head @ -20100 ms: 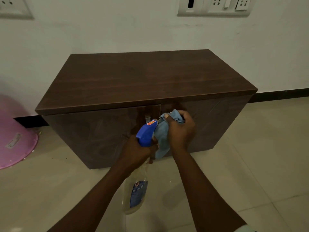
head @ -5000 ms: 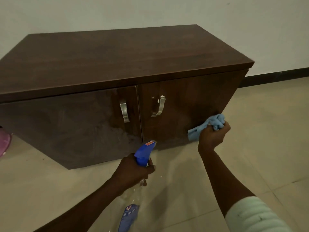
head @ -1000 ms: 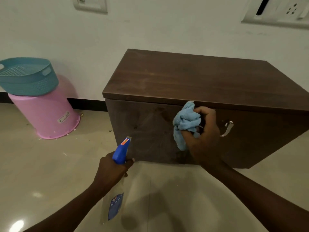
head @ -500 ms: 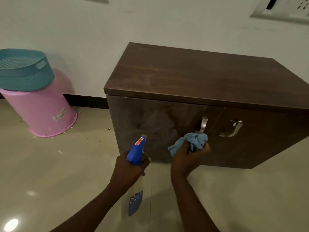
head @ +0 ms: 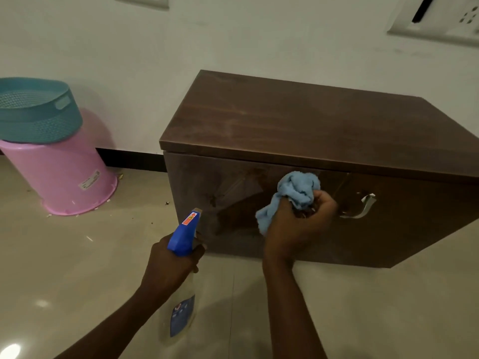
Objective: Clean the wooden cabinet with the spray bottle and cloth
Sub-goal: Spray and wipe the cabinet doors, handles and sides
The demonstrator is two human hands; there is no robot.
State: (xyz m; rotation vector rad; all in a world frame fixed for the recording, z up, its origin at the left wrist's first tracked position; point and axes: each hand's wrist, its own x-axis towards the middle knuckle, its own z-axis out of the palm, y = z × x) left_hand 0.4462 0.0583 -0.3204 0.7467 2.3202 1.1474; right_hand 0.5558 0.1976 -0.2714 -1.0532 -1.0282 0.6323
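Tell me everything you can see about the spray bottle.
The spray bottle has a blue trigger head with a small red-orange label near the nozzle, and a clear, pale body carrying a blue label. It looks like plastic. The left hand holds it by the neck, above the floor, nozzle aimed at the cabinet's front, left of the cloth. Liquid level cannot be told.

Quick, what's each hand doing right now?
Left hand: closed around the spray bottle.
Right hand: closed on the blue cloth, at the cabinet front.
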